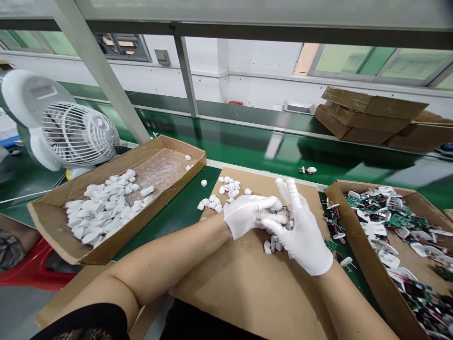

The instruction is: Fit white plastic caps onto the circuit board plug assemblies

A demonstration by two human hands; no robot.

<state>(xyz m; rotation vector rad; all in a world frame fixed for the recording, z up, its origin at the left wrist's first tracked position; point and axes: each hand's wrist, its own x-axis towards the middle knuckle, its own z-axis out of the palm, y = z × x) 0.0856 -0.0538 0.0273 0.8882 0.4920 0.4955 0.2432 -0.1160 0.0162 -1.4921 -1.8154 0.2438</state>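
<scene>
Both my hands wear white gloves and meet above a sheet of brown cardboard (255,288). My left hand (247,215) has its fingers curled around something small, mostly hidden between the hands. Opposite it, my right hand (304,233) presses thumb and lower fingers in at the same spot, while two fingers point up. A bit of dark wire seems to show there, but the held item's kind cannot be made out. Small white plastic pieces (231,189) lie on the cardboard beyond my left hand. Several more white pieces (272,245) sit just below the hands.
At left, a shallow cardboard tray (187,174) holds many white pieces, with a white fan (78,132) behind it. A cardboard box (357,245) at right contains circuit boards and wired white parts. One wired part (307,170) lies on the green bench (240,146). Flattened boxes (368,113) are stacked behind.
</scene>
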